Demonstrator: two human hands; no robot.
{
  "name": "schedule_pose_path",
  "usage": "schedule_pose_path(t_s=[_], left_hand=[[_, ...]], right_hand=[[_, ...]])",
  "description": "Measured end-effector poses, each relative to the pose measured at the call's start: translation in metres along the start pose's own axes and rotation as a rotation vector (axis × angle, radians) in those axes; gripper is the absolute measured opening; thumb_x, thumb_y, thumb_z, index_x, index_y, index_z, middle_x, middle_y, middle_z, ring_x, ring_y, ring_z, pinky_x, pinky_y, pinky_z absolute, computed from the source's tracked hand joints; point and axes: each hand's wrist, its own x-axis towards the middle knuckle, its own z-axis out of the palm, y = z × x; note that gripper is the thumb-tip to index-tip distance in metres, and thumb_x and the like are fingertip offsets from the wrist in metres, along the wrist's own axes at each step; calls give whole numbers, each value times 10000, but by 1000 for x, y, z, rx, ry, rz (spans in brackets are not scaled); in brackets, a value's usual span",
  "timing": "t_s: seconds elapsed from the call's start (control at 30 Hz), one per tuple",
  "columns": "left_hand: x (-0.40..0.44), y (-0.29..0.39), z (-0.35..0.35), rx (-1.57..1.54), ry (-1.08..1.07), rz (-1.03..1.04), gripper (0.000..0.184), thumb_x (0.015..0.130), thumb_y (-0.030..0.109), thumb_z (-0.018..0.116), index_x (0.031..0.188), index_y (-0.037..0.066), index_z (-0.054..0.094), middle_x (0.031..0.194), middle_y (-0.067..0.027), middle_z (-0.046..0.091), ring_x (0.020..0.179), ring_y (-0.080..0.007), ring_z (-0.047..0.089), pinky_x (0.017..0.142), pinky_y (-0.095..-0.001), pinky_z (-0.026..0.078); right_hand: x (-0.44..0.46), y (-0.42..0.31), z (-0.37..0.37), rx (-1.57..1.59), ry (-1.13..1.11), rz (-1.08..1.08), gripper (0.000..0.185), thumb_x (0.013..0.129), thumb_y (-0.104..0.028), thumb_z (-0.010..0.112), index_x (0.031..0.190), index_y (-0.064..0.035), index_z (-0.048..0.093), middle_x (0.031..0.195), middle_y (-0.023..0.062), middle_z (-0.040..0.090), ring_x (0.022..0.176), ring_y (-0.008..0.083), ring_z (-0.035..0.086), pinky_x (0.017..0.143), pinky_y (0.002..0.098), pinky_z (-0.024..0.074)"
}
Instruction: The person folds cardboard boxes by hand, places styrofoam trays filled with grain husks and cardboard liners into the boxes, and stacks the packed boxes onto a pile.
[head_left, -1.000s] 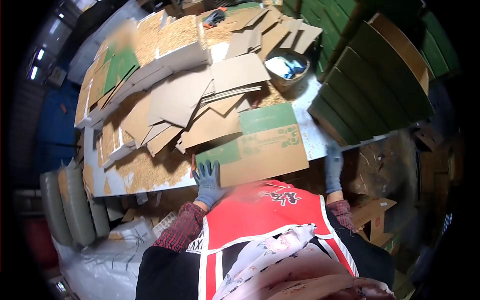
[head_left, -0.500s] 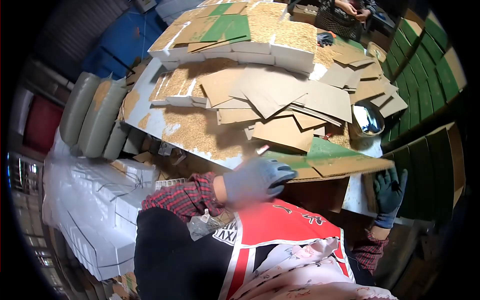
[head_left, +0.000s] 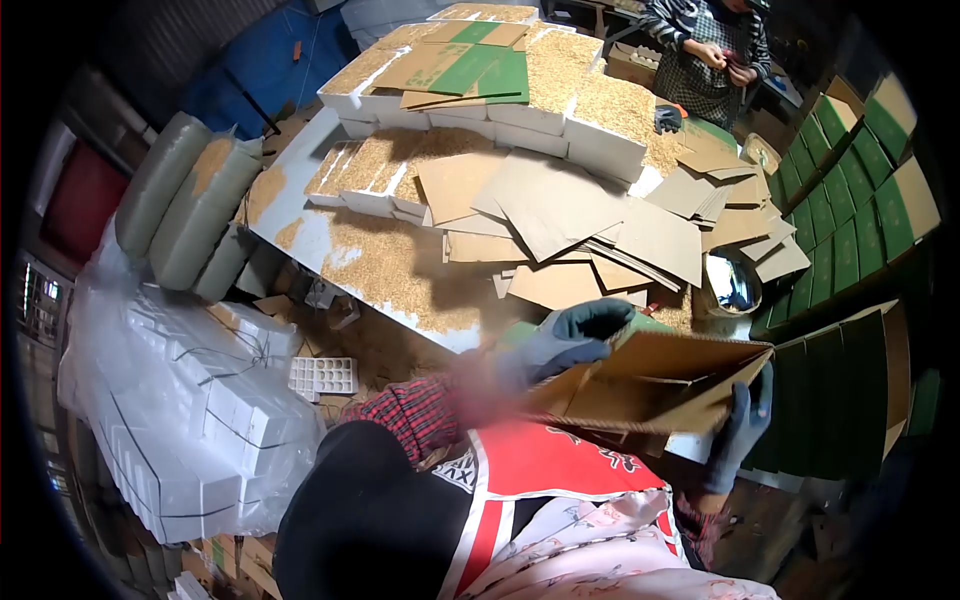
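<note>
An opened-out cardboard box point(head_left: 650, 385), brown inside, is held in front of my body at the table's near edge. My left hand point(head_left: 572, 340), in a blue-grey glove, grips the box's left side, its fingers reaching over the far wall. At the right end of the box, my right hand point(head_left: 742, 422), gloved too, holds the wall, with its fingertips up along the outside. Some fingers of both hands are hidden by the cardboard. Flat cardboard sheets point(head_left: 560, 205) lie in a loose pile beyond the box.
White foam boxes point(head_left: 605, 150) topped with brown grainy filling are stacked on the table. A shiny round container point(head_left: 730, 282) stands right of the sheets. Green cartons point(head_left: 835, 210) are stacked at the right. Plastic-wrapped white boxes point(head_left: 200, 420) stand left. Another person point(head_left: 712, 60) works at the back.
The folded green-and-brown cardboard has been spread into an open box and tilted towards me. My left hand moved right and up onto it; my right hand, earlier spread open, has closed on its end.
</note>
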Motion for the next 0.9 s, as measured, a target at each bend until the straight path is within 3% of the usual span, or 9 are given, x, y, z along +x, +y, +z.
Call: schedule_pose_path(t_s=[0.17, 0.27, 0.4, 0.5, 0.57, 0.63, 0.7, 0.83, 0.9], left_hand=[[65, -49, 10, 641, 392, 803, 438, 945, 190, 626, 1373, 136, 548, 1404, -86, 518, 1348, -212, 423, 1154, -413, 292], [53, -28, 43, 1442, -34, 795, 456, 974, 483, 488, 1351, 241, 575, 1500, -72, 436, 1474, -347, 238, 1168, -633, -98], [65, -56, 35, 1481, -460, 878, 565, 973, 460, 508, 1462, 186, 443, 1555, -83, 361, 1493, -353, 188, 1191, -640, 46], [72, -54, 44, 1432, -732, 958, 365, 924, 369, 590, 1152, 94, 662, 1418, -115, 512, 1396, -360, 372, 1169, -560, 265], [80, -63, 43, 1472, -842, 513, 243, 888, 300, 604, 919, 66, 663, 1203, -101, 624, 1202, -326, 546, 1019, -471, 441], [82, -81, 34, 1437, -779, 510, 172, 865, 229, 604, 875, 57, 620, 1051, -87, 636, 1012, -305, 615, 868, -434, 497], [92, -90, 27, 1264, -828, 393, 154, 864, 183, 595, 924, 46, 630, 1077, -123, 633, 979, -325, 625, 862, -414, 513], [108, -105, 2, 390, -577, -260, 327, 931, 289, 637, 1187, 87, 660, 1201, -145, 649, 1030, -301, 647, 933, -369, 517], [93, -67, -3, 666, -678, 31, 395, 996, 348, 525, 1268, 76, 611, 1280, -161, 608, 1164, -319, 584, 1034, -398, 446]], right_hand=[[-13, -14, -2, -121, -506, -15, 347, 1000, -248, 554, 1164, 43, 647, 1209, 148, 648, 1138, 252, 600, 1023, 350, 421], [-4, 15, -16, -125, -491, 54, 499, 1031, -410, 484, 1207, 31, 639, 1239, 149, 649, 1160, 252, 600, 1050, 376, 419], [-31, 48, -53, 161, -344, 280, 573, 1027, -480, 422, 1225, 8, 649, 1308, 125, 619, 1262, 250, 547, 1119, 362, 365], [-37, 24, -37, -165, -514, 12, 533, 1030, -435, 425, 1211, 8, 660, 1365, 143, 584, 1350, 273, 469, 1150, 382, 312], [-39, 41, -53, -5, -508, 181, 763, 972, -630, 423, 1298, 39, 592, 1429, 181, 521, 1385, 294, 421, 1179, 407, 245], [-42, 45, -69, 326, -430, 246, 897, 870, -626, 613, 1435, 49, 437, 1514, 168, 423, 1413, 288, 381, 1183, 418, 237], [-53, 20, -88, 315, -598, 213, 1265, 590, -556, 889, 1522, 29, 266, 1576, 136, 310, 1429, 267, 344, 1161, 431, 302], [-58, 61, -65, -117, -308, 240, 1004, 737, -359, 862, 1494, 22, 324, 1503, 148, 396, 1369, 251, 398, 1126, 367, 345], [-57, 70, -47, -324, -82, 269, 880, 826, -371, 793, 1466, 45, 354, 1429, 139, 456, 1300, 229, 440, 1096, 338, 356]])
